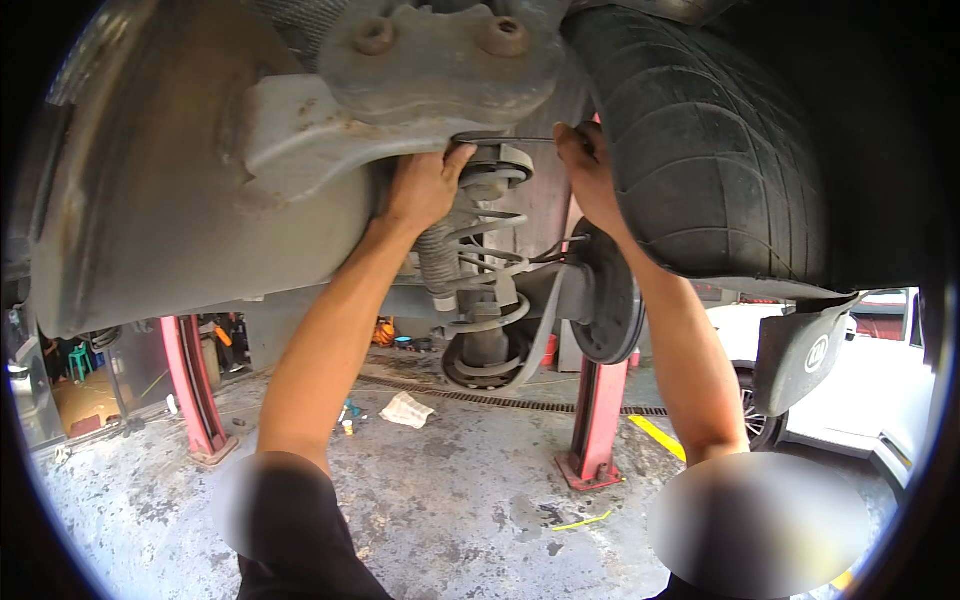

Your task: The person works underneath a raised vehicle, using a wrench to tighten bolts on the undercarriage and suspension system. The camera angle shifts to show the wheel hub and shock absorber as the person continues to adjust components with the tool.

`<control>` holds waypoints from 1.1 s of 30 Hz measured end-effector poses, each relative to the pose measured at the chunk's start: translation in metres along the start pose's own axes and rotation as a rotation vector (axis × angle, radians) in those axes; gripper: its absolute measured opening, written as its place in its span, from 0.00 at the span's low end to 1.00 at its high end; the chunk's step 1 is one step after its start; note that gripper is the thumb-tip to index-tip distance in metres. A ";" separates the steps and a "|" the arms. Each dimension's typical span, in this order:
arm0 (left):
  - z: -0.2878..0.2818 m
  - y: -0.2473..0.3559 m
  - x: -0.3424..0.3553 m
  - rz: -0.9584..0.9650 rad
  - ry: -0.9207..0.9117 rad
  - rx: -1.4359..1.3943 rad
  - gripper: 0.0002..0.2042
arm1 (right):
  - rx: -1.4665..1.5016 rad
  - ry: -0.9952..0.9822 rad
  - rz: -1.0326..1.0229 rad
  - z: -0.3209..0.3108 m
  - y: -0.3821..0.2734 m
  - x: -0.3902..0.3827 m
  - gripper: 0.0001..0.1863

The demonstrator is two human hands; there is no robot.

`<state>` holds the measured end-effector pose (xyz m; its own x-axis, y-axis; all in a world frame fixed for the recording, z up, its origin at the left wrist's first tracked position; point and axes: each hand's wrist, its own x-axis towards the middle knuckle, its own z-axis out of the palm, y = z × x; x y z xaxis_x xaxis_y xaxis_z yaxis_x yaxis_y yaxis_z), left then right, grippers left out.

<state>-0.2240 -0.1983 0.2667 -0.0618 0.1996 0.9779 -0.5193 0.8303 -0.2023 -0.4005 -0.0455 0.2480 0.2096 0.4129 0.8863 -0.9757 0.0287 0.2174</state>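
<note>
Left hand: raised under the lifted car, fingers pressed on the spring top, gripping one end of a thin wire.
Right hand: clenched on the wire's other end, beside the tyre.
Progress: looks midway; spring still mounted, wheel on.
Packages: crumpled white wrapper on floor; small orange tub by red lift post.

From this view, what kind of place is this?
Most likely a car repair workshop. A car is raised overhead, its tyre and coil spring exposed, red lift posts stand on a stained concrete floor. Both hands, left hand and right hand, reach up to the suspension.
</note>
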 end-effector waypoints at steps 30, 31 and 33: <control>-0.001 0.025 0.002 -0.203 -0.070 -0.331 0.26 | 0.799 -0.161 0.389 0.067 0.074 -0.031 0.14; 0.002 0.025 0.003 -0.214 -0.058 -0.358 0.27 | 1.110 -0.449 0.728 0.083 0.089 -0.040 0.14; 0.005 0.023 -0.004 -0.248 -0.026 -0.397 0.29 | 1.207 -0.447 0.741 0.091 0.088 -0.045 0.16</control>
<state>-0.2399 -0.1831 0.2585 -0.0010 -0.0385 0.9993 -0.1548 0.9872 0.0379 -0.4897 -0.1442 0.2643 -0.0788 -0.3181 0.9448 -0.2719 -0.9049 -0.3273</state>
